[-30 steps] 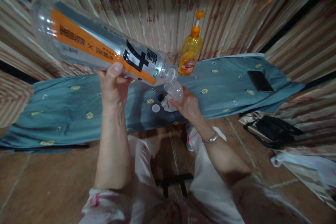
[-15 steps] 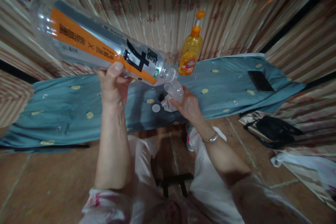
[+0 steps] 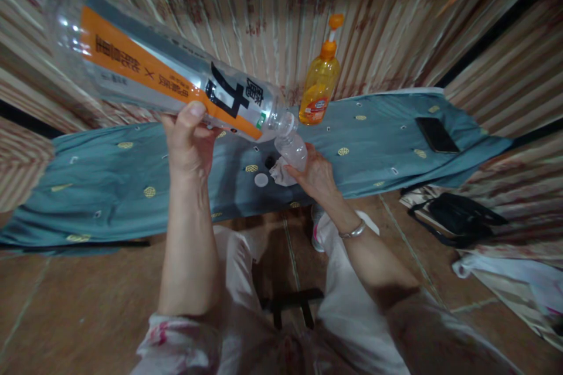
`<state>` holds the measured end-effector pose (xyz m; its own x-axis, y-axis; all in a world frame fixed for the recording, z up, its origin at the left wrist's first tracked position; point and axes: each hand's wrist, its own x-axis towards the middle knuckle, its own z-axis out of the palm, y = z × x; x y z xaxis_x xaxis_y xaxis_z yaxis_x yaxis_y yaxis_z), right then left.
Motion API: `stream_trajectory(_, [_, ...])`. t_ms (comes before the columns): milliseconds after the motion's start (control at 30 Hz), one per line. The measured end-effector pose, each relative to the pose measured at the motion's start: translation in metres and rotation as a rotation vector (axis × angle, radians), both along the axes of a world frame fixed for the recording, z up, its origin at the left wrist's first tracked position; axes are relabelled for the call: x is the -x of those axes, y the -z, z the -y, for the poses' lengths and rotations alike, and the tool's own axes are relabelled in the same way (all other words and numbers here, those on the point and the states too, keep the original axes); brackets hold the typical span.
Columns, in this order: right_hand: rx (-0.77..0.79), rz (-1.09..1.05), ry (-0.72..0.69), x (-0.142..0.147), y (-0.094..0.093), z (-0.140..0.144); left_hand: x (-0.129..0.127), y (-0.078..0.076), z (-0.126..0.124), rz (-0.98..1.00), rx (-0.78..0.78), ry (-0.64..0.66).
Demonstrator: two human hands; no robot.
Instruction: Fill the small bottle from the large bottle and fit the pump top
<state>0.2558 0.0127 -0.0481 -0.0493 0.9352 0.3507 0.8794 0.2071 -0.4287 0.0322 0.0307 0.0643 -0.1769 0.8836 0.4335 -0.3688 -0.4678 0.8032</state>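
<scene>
My left hand [image 3: 190, 140] grips a large clear plastic bottle [image 3: 176, 70] with an orange and silver label, thumb on the near side. The bottle lies tilted, its base high at the left and its neck low at the right. Its mouth meets the top of a small clear bottle [image 3: 292, 147], which leans beneath it. Closed around that small bottle is my right hand [image 3: 317, 174]; its far fingers are hidden. A crumpled pale cloth or tissue [image 3: 282, 172] lies by the small bottle's base. Beside it are a white round cap [image 3: 261, 180] and a small black cap [image 3: 270, 162].
An orange pump bottle [image 3: 320, 88] stands at the back of the bench, which has a teal patterned cloth [image 3: 109, 170]. A black phone [image 3: 437, 135] lies at the right. On the floor sits a black bag [image 3: 460, 217]. A pleated curtain [image 3: 264, 17] hangs behind.
The large bottle has shifted very slightly left at its base end. Both hands keep their grips, and the two bottle mouths stay together.
</scene>
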Motion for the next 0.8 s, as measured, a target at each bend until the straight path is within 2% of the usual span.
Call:
stream_trajectory(100, [-0.002, -0.001, -0.004, 0.0000, 0.0001, -0.0001, -0.0033, -0.0008, 0.0014, 0.051, -0.068, -0.072])
stream_trajectory(233, [0.016, 0.034, 0.003, 0.0006, -0.0007, 0.0001, -0.0063, -0.0019, 0.0026, 0.072, -0.047, -0.103])
stream_trajectory(433, [0.013, 0.007, -0.003, 0.0011, -0.0031, 0.0014, -0.0036, -0.0014, 0.0022, 0.020, -0.042, -0.073])
stream_trajectory(633, [0.058, 0.051, 0.018, 0.0020, -0.0064, 0.0024, -0.0083, -0.0045, 0.0043, 0.071, -0.035, -0.121])
stream_trajectory(800, [0.009, 0.008, -0.003, 0.0010, -0.0029, 0.0009, -0.0083, -0.0060, 0.0057, 0.057, -0.035, -0.100])
